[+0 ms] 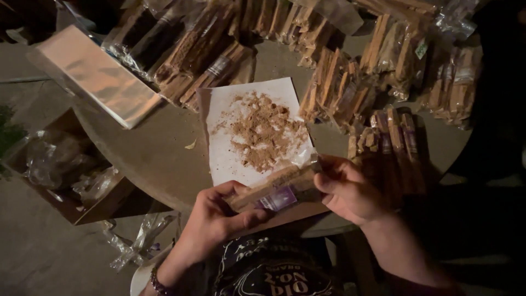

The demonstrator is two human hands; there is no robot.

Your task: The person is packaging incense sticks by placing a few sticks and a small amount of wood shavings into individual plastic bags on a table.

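Where the round table (pixel 153 159) curves toward the seated person, heaps of bagged wood sticks (pixel 350 82) crowd its far half, and a stack of clear bags (pixel 98 77) lies at far left. At centre a white paper (pixel 241 159) carries brown dust (pixel 263 131). Just in front of it, above the table edge, both hands hold one packet (pixel 276 189) of sticks, its long axis running left to right, tilted up rightward. Left hand (pixel 216 219) clasps the lower end; right hand (pixel 348 189) pinches the upper end.
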